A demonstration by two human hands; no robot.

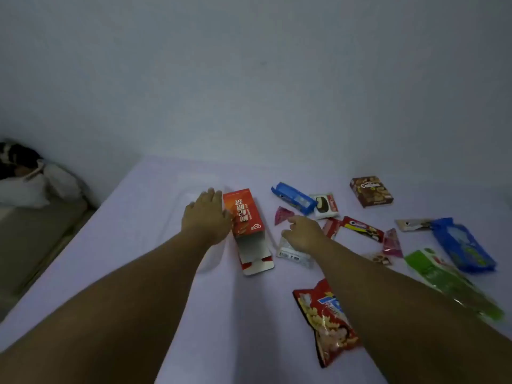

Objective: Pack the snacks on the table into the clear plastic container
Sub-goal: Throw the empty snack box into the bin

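The clear plastic container (213, 263) is barely visible on the lavender cloth, left of an orange-red snack box (243, 214) whose near flap hangs open. My left hand (206, 216) lies over the container's right wall, fingers curled on it, touching the box's side. My right hand (302, 234) hovers over a white-silver packet (293, 254), fingers loose and apart, forefinger pointing at a pink triangular packet (282, 214). It holds nothing.
Snacks lie scattered to the right: a blue biscuit pack (293, 198), a brown cookie box (371, 191), a red chips bag (327, 320), a green pack (448, 281), a large blue pack (462, 245) and several small wrappers. White bags (33, 184) sit beyond the table's left edge.
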